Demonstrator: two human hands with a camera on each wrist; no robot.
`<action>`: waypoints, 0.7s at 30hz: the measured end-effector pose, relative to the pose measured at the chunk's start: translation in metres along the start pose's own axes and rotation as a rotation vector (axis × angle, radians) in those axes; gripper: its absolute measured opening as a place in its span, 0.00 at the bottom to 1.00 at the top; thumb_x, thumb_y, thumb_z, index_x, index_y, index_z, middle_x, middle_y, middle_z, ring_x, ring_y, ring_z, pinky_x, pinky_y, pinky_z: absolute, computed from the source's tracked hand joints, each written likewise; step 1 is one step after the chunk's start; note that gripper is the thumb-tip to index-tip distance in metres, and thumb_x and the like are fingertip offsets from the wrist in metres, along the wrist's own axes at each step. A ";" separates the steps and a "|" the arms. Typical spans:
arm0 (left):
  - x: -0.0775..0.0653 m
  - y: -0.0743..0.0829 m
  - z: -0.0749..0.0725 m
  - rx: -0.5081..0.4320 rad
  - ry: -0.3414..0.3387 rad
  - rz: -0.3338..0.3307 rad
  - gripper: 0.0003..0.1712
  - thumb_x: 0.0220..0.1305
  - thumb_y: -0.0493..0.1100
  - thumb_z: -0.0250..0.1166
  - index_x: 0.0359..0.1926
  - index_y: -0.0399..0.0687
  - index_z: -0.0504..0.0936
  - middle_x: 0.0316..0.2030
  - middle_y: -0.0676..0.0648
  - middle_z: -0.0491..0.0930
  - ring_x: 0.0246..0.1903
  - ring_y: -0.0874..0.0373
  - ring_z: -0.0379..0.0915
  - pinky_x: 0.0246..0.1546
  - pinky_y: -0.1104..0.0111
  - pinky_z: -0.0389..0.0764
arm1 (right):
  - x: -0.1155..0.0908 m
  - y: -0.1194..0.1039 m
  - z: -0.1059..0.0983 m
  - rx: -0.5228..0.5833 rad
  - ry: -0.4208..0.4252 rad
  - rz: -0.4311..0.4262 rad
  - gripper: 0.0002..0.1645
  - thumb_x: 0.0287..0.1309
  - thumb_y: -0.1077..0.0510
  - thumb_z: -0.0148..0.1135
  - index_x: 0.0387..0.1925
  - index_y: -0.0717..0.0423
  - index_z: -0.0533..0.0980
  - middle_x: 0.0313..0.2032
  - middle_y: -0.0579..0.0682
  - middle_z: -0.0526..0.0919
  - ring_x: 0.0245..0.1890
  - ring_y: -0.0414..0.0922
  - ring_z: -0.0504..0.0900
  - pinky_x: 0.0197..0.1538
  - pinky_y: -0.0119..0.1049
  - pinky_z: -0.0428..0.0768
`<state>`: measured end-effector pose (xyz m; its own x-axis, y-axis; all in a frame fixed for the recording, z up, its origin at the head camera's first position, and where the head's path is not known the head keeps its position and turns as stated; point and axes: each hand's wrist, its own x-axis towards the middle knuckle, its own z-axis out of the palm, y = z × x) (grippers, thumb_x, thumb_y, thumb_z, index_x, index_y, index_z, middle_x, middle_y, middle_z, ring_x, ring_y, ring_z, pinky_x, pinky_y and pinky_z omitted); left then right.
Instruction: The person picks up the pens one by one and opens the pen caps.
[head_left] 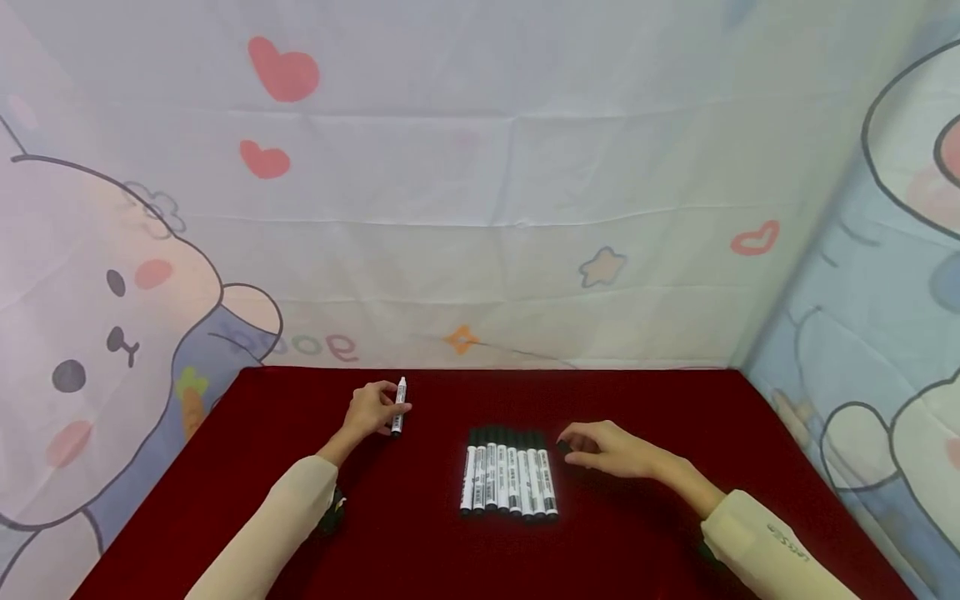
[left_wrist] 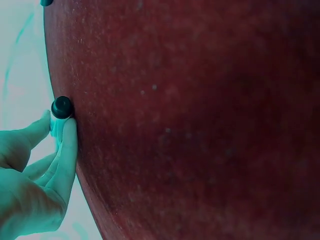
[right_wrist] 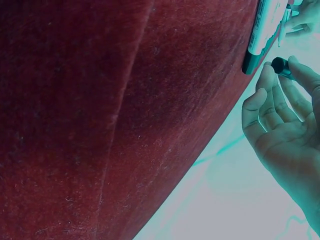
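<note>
My left hand (head_left: 369, 410) pinches a white marker (head_left: 400, 405) between thumb and fingers at the back left of the table. The marker's pale tip end is bare and points away from me; its black end (left_wrist: 62, 107) faces the left wrist camera. On the right, my right hand (head_left: 611, 448) pinches a small black marker cap (right_wrist: 281, 66) between thumb and fingertip, its other fingers loosely bent. Just left of that hand, several white markers (head_left: 513, 479) with black caps lie side by side in a row. The right wrist view shows only part of that row.
A dark red cloth (head_left: 420, 550) covers the table. Behind it hangs a pale printed curtain (head_left: 450, 167) with hearts and a bear, meeting the table's back edge. Another printed curtain (head_left: 885, 350) runs along the right side.
</note>
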<state>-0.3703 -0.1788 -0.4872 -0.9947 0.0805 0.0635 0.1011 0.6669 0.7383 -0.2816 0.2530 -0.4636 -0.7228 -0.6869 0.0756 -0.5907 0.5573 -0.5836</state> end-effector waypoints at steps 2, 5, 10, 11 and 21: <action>0.002 0.001 0.002 0.007 0.000 -0.001 0.29 0.64 0.40 0.73 0.61 0.30 0.76 0.36 0.33 0.85 0.21 0.54 0.84 0.20 0.64 0.85 | -0.001 0.001 -0.001 0.001 -0.002 0.005 0.20 0.73 0.53 0.60 0.57 0.63 0.77 0.45 0.51 0.86 0.42 0.38 0.83 0.45 0.31 0.83; 0.002 0.000 0.002 0.021 0.009 -0.010 0.29 0.63 0.41 0.73 0.61 0.30 0.77 0.34 0.35 0.85 0.19 0.56 0.83 0.20 0.64 0.85 | 0.000 0.001 -0.001 0.004 -0.007 0.001 0.20 0.73 0.53 0.60 0.57 0.63 0.77 0.45 0.51 0.87 0.42 0.37 0.83 0.45 0.31 0.82; -0.002 -0.008 -0.004 0.034 0.025 -0.035 0.28 0.63 0.42 0.74 0.58 0.29 0.78 0.34 0.36 0.84 0.19 0.56 0.82 0.20 0.64 0.85 | 0.008 -0.001 0.002 0.023 -0.024 -0.021 0.20 0.73 0.53 0.59 0.57 0.62 0.77 0.45 0.51 0.87 0.41 0.36 0.82 0.45 0.30 0.82; -0.003 -0.009 -0.005 0.033 0.028 -0.041 0.28 0.62 0.42 0.74 0.58 0.29 0.78 0.34 0.36 0.84 0.19 0.56 0.82 0.20 0.64 0.85 | 0.009 -0.001 0.002 0.035 -0.030 -0.021 0.20 0.73 0.53 0.59 0.57 0.63 0.76 0.44 0.51 0.87 0.40 0.36 0.83 0.44 0.30 0.83; -0.009 -0.010 -0.012 0.074 0.067 -0.018 0.29 0.62 0.46 0.74 0.58 0.31 0.79 0.35 0.36 0.85 0.17 0.58 0.81 0.19 0.66 0.83 | 0.007 -0.002 -0.001 0.095 -0.051 0.008 0.20 0.72 0.56 0.60 0.57 0.66 0.76 0.42 0.55 0.86 0.33 0.41 0.86 0.39 0.29 0.84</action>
<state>-0.3625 -0.1953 -0.4875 -0.9950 0.0196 0.0975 0.0816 0.7212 0.6879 -0.2862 0.2474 -0.4613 -0.7070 -0.7066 0.0311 -0.5465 0.5179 -0.6581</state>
